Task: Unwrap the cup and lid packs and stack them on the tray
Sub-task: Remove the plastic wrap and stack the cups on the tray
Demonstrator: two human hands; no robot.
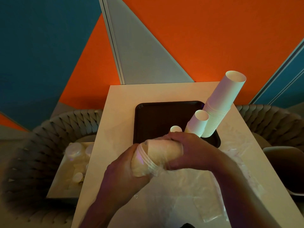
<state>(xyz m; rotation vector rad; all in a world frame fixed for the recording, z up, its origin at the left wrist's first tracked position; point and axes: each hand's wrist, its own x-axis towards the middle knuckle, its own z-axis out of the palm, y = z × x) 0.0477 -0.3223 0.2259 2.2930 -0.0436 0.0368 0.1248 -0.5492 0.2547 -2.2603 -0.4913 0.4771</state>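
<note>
You held the wrapped cup pack (156, 157) on its side above the near edge of the tray (151, 119), over the middle of the table (118, 99). Your left hand (125, 171) cupped its rim end, fingers curled under the bunched film (153, 168); your right hand (189, 150) gripped round the other end. Three cup stacks already stood along the tray's right side: the tall stack (222, 104), a shorter stack (197, 122), and a small one (176, 129) just behind your knuckles. To finish the step well, you needed to keep the right grip firm, peel the film off toward yourself, and stay clear of the leaning stacks.
</note>
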